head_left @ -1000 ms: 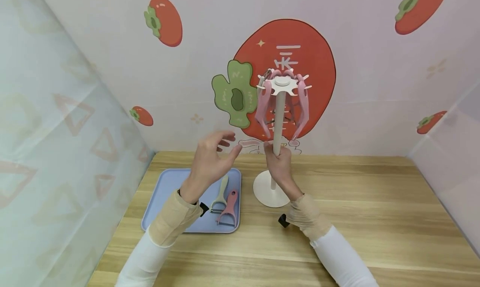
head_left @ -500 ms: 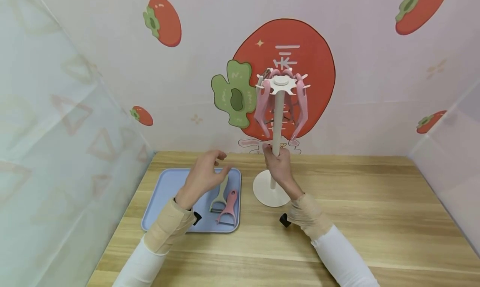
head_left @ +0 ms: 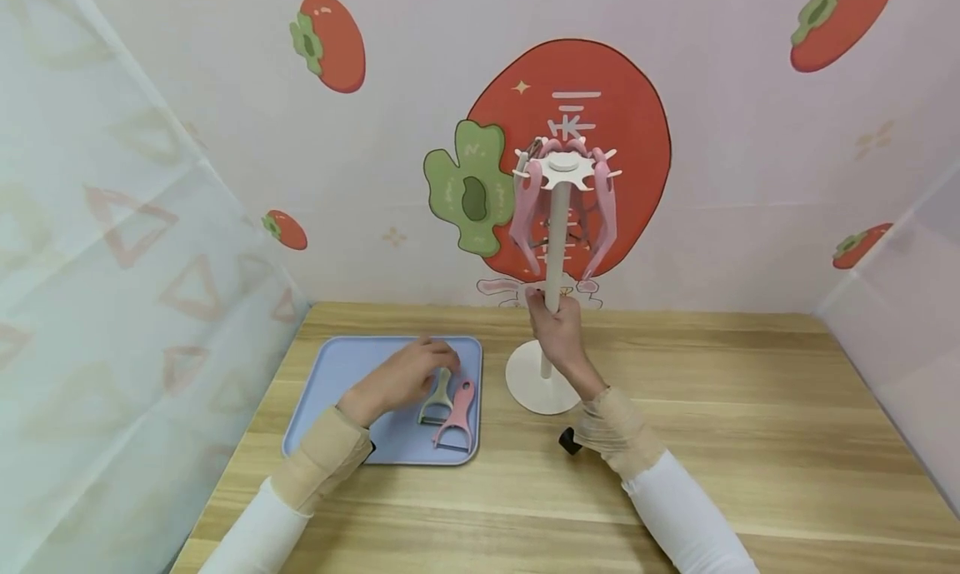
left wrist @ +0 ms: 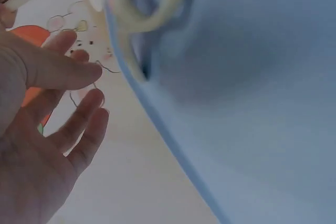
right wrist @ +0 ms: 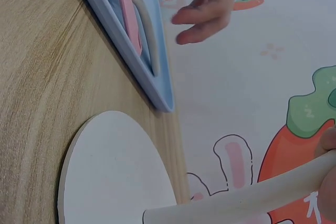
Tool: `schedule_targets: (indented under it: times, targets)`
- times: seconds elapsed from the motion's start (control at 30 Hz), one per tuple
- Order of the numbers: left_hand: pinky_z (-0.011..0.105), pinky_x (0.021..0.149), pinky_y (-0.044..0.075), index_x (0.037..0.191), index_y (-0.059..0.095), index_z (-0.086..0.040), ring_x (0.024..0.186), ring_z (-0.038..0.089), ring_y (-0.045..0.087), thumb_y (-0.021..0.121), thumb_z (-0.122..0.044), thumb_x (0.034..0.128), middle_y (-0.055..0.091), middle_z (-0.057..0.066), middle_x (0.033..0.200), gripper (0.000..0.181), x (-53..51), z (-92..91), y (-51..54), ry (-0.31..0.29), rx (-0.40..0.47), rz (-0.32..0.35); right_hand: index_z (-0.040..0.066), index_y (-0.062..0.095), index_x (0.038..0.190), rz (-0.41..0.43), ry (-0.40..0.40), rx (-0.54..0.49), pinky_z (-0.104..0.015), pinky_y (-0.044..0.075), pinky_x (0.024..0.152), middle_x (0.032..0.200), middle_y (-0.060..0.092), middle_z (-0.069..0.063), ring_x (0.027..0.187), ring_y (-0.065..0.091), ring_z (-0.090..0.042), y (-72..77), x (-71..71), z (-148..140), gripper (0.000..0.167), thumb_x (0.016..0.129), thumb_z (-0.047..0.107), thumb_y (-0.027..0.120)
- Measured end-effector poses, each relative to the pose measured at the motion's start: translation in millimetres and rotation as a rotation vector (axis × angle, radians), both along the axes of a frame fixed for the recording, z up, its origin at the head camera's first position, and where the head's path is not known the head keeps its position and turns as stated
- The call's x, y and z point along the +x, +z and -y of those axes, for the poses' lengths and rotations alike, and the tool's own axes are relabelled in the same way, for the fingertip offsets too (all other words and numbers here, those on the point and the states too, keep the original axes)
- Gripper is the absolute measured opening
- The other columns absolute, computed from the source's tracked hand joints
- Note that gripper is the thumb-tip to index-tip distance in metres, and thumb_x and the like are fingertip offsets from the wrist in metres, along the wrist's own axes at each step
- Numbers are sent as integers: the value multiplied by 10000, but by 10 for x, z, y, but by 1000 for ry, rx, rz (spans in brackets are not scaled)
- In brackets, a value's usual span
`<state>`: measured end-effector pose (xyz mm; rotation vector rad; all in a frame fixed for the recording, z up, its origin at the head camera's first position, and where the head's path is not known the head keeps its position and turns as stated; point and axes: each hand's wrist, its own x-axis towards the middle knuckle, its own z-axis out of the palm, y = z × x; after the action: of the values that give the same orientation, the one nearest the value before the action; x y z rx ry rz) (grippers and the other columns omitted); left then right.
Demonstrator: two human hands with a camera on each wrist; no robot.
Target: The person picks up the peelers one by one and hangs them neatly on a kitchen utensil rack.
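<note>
My left hand (head_left: 401,376) hovers over the blue tray (head_left: 341,361), its loosely bent fingers above the handle of a pale green peeler (head_left: 437,403). The right wrist view shows a gap between this left hand (right wrist: 212,6) and the peelers. Beside the green peeler lies a pink peeler (head_left: 461,403), blade toward the near edge. My right hand (head_left: 561,334) grips the white pole (head_left: 557,249) of an upright stand. Pink peelers (head_left: 606,212) hang from the hooks of its top, along with a greyish one partly hidden behind at the left.
The stand's round white base (head_left: 528,391) rests on the wooden table (head_left: 712,441), just right of the tray. A printed wall sheet (head_left: 720,124) stands behind the table, and another sheet (head_left: 150,249) closes off the left side.
My left hand has moved down and left, from beside the stand to just above the tray's green peeler. The right hand keeps its grip on the pole.
</note>
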<state>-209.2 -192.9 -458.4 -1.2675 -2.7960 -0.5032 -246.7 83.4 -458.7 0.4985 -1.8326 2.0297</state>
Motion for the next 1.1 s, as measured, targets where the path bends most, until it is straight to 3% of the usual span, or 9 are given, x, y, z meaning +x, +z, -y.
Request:
schedule_targets:
  times: [0.1,0.37,0.7,1.1]
  targets:
    - [505,1107,511,1008,795,-95,1185,295,669,523,262,752,756,21,1129,517,3,27,-55,-35,-34,14,-9,446,591,5,7,-11,-197,260,395,477,394,129,412,348,-18,3,10,4,519,1088,81,562]
    - [481,1073,535,962,814,-154,1199,276,658,655,225,808,777,-11,1140,439,54,21,-90,36,-110,105,-30,440,597,-8,6,-19,-187,262,384,474,397,133,402,353,-9,-14,17,-9,519,1091,78,556]
    - [488,988,563,962,830,-164,1169,264,653,775,172,843,786,-33,1096,361,95,3,-201,15,-172,-6,-11,431,601,25,31,-35,-193,250,402,475,387,120,411,341,-19,-20,39,0,522,1098,89,555]
    - [474,927,562,921,815,-195,1122,265,656,829,108,825,790,-30,1098,317,90,47,-165,41,-233,-56,-70,432,615,8,36,-29,-194,255,409,481,395,118,418,350,-24,-10,-1,-13,523,1097,94,555]
